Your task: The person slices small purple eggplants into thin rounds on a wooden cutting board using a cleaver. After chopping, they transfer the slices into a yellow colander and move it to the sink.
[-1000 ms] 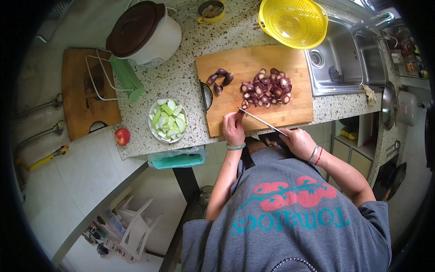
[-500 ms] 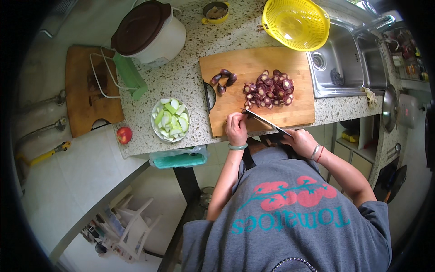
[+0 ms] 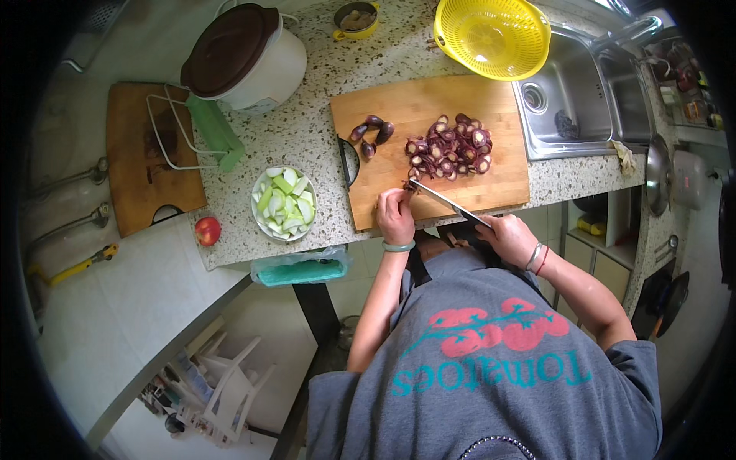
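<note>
Purple vegetable piece [image 3: 411, 185], frame centre, pinched in left hand [image 3: 395, 218], fingers closed; right hand [image 3: 509, 239] fingers wrapping knife [image 3: 452, 205]. If piece rolls, blade [image 3: 433, 193] could nick fingertips.

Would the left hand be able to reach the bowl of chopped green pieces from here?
Probably yes: the bowl sits on the counter left of the left hand, with nothing tall between them, though its fingers seem busy with a dark piece by the knife.

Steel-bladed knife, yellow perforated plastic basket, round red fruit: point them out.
Steel-bladed knife [image 3: 438, 197]: head view, on the blade.
Yellow perforated plastic basket [image 3: 491, 38]: head view, inner base.
Round red fruit [image 3: 207, 231]: head view, middle of its skin.
</note>
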Demonstrator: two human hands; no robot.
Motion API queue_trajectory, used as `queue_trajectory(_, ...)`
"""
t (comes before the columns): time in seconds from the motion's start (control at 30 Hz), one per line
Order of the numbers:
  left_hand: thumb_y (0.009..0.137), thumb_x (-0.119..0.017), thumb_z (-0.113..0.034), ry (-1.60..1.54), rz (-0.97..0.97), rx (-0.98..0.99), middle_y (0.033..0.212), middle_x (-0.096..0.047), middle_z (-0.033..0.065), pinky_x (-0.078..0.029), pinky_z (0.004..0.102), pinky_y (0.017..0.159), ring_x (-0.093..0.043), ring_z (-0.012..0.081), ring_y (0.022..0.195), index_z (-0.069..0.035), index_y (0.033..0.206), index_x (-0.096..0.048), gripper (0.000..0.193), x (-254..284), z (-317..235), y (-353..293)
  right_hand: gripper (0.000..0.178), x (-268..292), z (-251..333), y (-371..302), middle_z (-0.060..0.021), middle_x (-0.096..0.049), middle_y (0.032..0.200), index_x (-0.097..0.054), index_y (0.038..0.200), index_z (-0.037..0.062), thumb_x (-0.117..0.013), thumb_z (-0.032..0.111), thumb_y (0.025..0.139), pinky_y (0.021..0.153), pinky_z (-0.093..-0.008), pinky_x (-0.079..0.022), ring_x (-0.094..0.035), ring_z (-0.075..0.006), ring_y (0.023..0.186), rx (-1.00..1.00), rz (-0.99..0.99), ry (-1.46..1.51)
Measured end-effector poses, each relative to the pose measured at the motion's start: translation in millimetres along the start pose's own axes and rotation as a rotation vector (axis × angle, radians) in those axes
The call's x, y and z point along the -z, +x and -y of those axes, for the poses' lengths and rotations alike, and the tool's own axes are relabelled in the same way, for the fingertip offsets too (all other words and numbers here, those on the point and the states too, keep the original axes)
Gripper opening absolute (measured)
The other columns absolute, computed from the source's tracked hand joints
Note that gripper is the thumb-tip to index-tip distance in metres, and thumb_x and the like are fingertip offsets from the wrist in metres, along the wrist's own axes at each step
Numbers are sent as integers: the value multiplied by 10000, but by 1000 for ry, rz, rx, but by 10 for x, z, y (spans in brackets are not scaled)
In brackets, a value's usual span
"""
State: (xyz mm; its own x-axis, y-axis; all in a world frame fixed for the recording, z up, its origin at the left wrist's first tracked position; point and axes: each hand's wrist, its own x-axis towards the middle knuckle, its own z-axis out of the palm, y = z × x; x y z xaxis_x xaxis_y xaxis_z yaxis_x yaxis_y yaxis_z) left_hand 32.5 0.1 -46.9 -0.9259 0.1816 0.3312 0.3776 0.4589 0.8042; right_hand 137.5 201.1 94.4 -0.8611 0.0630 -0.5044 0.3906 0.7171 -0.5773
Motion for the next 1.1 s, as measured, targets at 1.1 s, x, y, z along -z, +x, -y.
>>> queue_trajectory(1.1,807,-685,12,44,50,9,957,-563,135,-485,375,698,-576,297,791,-3,878,-562,143,20,-45,46,241,-30,-293,269,-236,-643,769,-672,927,42,-569,260,924,694,-501,-499,-621,-430,749,0,93,-42)
